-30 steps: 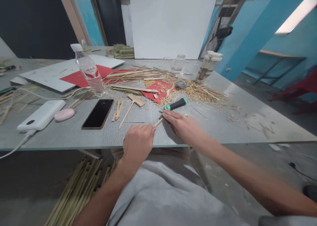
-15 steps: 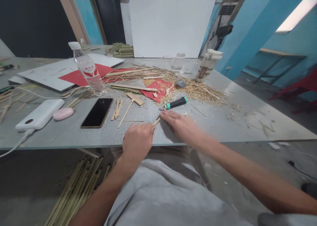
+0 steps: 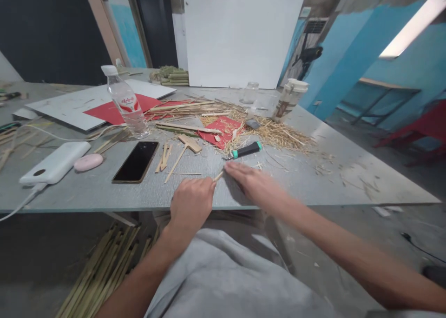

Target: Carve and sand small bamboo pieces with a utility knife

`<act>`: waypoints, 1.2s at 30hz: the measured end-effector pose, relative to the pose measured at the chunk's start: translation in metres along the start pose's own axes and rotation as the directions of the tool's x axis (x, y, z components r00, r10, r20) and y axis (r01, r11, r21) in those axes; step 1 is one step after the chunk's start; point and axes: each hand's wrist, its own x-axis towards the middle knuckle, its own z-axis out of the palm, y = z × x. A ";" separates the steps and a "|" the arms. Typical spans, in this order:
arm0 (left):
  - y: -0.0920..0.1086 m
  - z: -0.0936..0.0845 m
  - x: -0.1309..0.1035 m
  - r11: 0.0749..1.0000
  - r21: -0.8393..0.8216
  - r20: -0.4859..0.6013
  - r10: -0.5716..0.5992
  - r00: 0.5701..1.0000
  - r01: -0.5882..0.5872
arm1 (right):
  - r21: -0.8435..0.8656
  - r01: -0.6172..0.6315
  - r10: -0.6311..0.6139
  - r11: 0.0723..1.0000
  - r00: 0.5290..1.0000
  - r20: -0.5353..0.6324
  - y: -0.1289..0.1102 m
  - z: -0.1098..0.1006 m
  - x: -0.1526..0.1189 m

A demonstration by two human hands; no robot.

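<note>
Between my hands runs a thin pale wooden or bamboo stick (image 3: 218, 176). My left hand (image 3: 193, 199) is closed in a fist around its near end, at the table's front edge. My right hand (image 3: 251, 181) reaches its far end with fingers held together; the thumb and that tip of the stick are hidden under them. Just beyond the right fingertips lies a black-and-green handled tool (image 3: 247, 149), its working end small and unclear. A T-shaped wooden piece (image 3: 189, 143) and several short pointed strips (image 3: 164, 158) rest left of it.
On the grey table (image 3: 139, 198) stand a water bottle (image 3: 126, 105), a jar (image 3: 251, 93) and a lidded cup (image 3: 289, 100). A phone (image 3: 135, 162), a pink oval case (image 3: 88, 162) and a white power bank (image 3: 55, 163) lie left. Straw-like shavings (image 3: 285, 134) spread behind.
The camera view has tilted up slightly, so the table sits lower in the picture. Both hands keep nearly the same places, with the stick still between them.
</note>
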 end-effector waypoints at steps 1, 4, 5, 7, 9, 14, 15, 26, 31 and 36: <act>0.000 0.000 0.000 1.000 0.001 0.001 -0.004 1.000 0.004 | -0.017 -0.036 0.036 0.999 0.999 -0.010 0.000 0.000 0.001; -0.001 0.000 0.001 1.000 -0.017 0.011 0.014 1.000 -0.014 | 0.000 0.057 -0.057 0.998 0.998 -0.018 0.002 0.001 0.003; -0.001 0.000 0.001 1.000 -0.017 0.016 0.018 1.000 -0.018 | 0.010 0.078 -0.078 0.997 0.997 -0.018 0.004 0.002 0.004; -0.001 0.000 0.001 1.000 0.000 0.020 0.009 1.000 -0.009 | -0.005 0.030 -0.030 1.000 0.998 -0.047 0.009 0.005 0.005; -0.002 0.001 0.001 1.000 0.010 0.023 0.003 1.000 -0.003 | -0.016 0.003 -0.004 1.000 0.998 -0.055 0.013 0.008 0.006; -0.003 -0.001 0.001 1.000 -0.001 0.035 0.016 0.999 -0.016 | 0.014 0.043 -0.043 0.999 0.999 -0.021 0.011 0.007 0.008; -0.003 -0.001 0.001 1.000 0.006 0.034 0.011 0.999 -0.011 | 0.012 0.012 -0.012 1.000 1.000 -0.025 0.009 0.006 0.008; -0.002 -0.001 0.002 1.000 0.003 0.040 0.012 0.999 -0.012 | 0.038 0.060 -0.060 0.997 0.998 -0.004 0.004 0.001 0.006; -0.002 0.000 0.001 1.000 0.014 0.045 -0.002 0.999 0.002 | 0.036 -0.024 0.025 0.999 0.999 -0.027 0.007 0.005 0.005; -0.001 -0.002 0.002 1.000 0.025 0.064 -0.004 0.998 0.003 | 0.070 0.006 -0.005 0.998 1.000 -0.006 0.008 0.005 0.004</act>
